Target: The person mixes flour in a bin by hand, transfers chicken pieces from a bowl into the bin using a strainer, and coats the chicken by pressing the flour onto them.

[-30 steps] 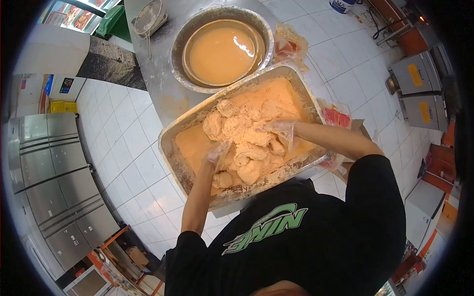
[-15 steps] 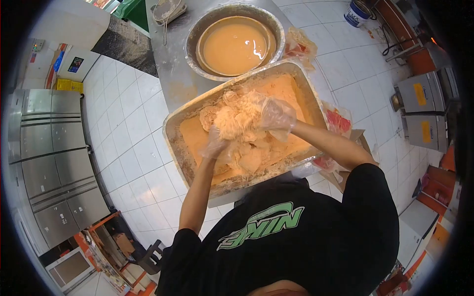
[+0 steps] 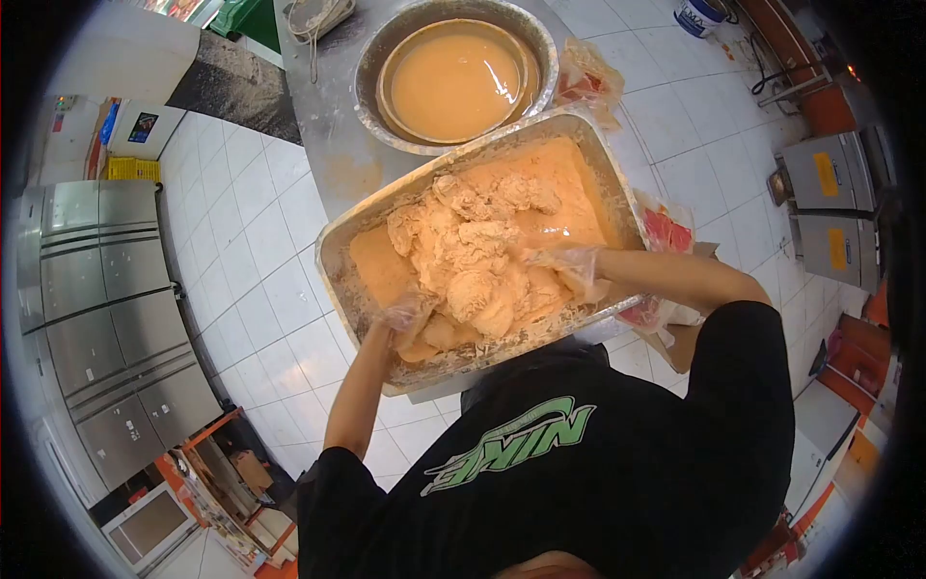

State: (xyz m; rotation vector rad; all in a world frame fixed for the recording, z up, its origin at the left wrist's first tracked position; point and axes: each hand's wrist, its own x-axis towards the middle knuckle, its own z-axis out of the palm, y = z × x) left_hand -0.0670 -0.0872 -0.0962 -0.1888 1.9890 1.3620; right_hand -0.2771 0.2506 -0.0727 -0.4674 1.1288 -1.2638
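A deep metal tray point(image 3: 338, 217) holds orange breading flour point(image 3: 569, 179) with a heap of coated pieces, probably chicken point(image 3: 473, 241), in its middle. Both of my hands wear clear plastic gloves. My left hand point(image 3: 407, 317) rests at the near left side of the heap, its fingers stretched against the coated pieces and partly sunk in flour. On the heap's right side, my right hand point(image 3: 574, 270) reaches in with fingers extended, touching flour and pieces. Neither hand lifts anything; some fingertips are hidden by the coating.
Beyond the tray, a bowl of orange liquid point(image 3: 453, 82) sits inside a larger metal basin point(image 3: 371, 106) on the steel table point(image 3: 333, 145). A strainer point(image 3: 313, 19) lies at the table's far left. Plastic bags with red print point(image 3: 590, 82) are to the right.
The flaky clump between my hands has been let down onto the heap. My hands have moved apart and nearer to my body, the left down and leftward, the right down and rightward.
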